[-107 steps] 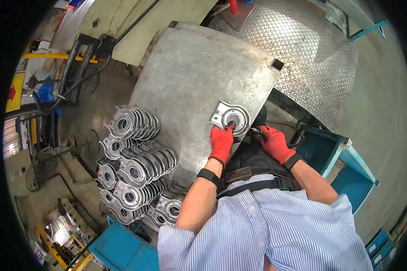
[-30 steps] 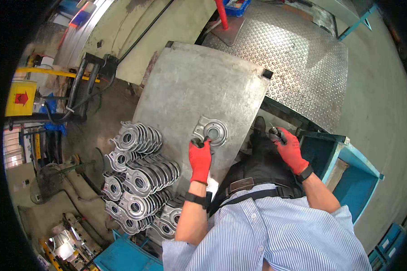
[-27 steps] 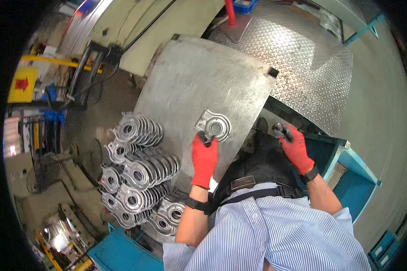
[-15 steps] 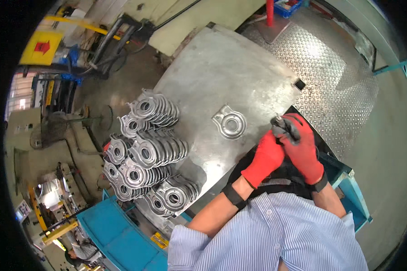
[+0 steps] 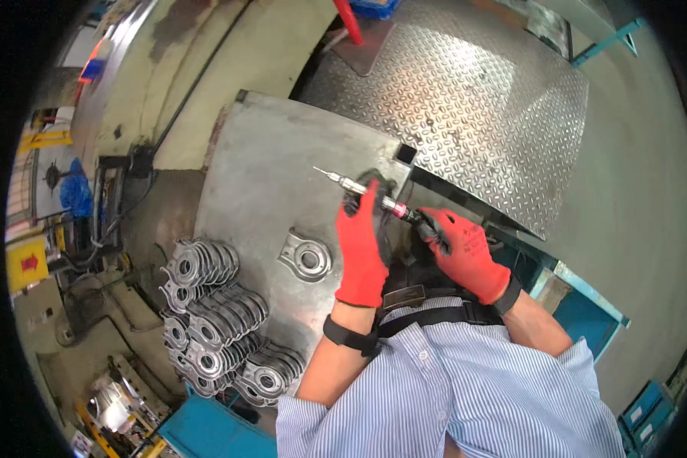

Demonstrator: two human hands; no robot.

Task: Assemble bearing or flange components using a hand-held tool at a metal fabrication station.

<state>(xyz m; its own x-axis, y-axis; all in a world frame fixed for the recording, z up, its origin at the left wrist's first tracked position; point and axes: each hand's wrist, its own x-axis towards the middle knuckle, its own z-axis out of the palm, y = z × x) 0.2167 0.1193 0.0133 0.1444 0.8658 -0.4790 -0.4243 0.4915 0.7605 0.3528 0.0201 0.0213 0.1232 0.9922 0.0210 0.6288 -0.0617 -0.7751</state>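
Note:
A slim pen-type air grinder, silver with a pink ring and a thin pointed tip, lies across both my hands above the metal table. My left hand, in a red glove with dark fingers, is closed round its middle. My right hand, gloved the same way, is closed on its black rear end near the table's edge. The tip points to the far left. Below and left of my left hand, a single stamped metal bracket with a round centre lies flat on the table, apart from both hands.
Stacks of similar metal brackets stand at the table's left side. A blue cart is at the lower left, and a blue frame at my right. Tread plate flooring lies beyond the table.
My hands have moved apart from close together, and the grinder now shows at full length between them. The view has turned, shifting the table and the stacks in the picture.

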